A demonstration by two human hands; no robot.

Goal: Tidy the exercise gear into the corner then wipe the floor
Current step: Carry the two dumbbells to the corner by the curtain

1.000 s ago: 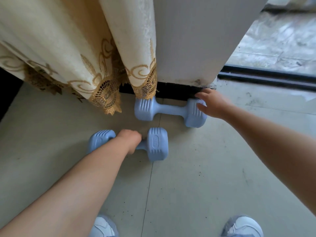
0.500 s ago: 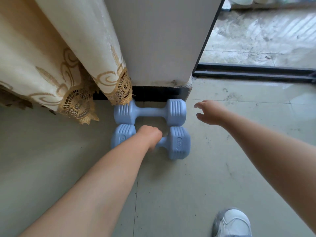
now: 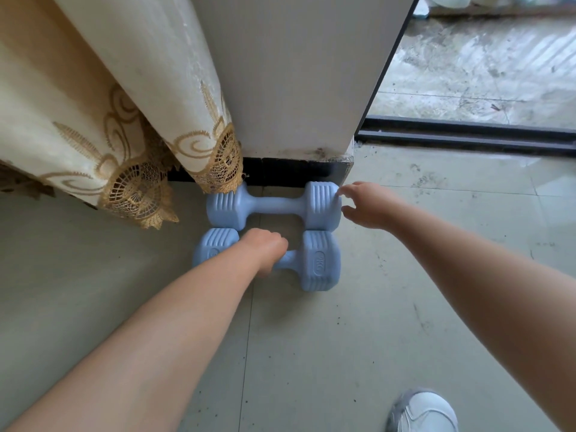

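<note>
Two light-blue dumbbells lie side by side on the tiled floor at the foot of a white wall. The far dumbbell (image 3: 274, 205) rests against the black skirting. The near dumbbell (image 3: 318, 260) touches it from the front. My left hand (image 3: 265, 251) grips the near dumbbell's handle, hiding most of the bar. My right hand (image 3: 364, 204) hovers at the far dumbbell's right end with fingers spread, fingertips at or just off its ribbed head.
A cream curtain with gold lace trim (image 3: 137, 188) hangs over the floor to the left and brushes the far dumbbell's left end. A black sliding-door track (image 3: 467, 135) runs at the right. My white shoe (image 3: 424, 410) stands at the lower right.
My left hand has slid the near dumbbell up against the far one. My right hand has come back to the far dumbbell's right end after drawing away from it.
</note>
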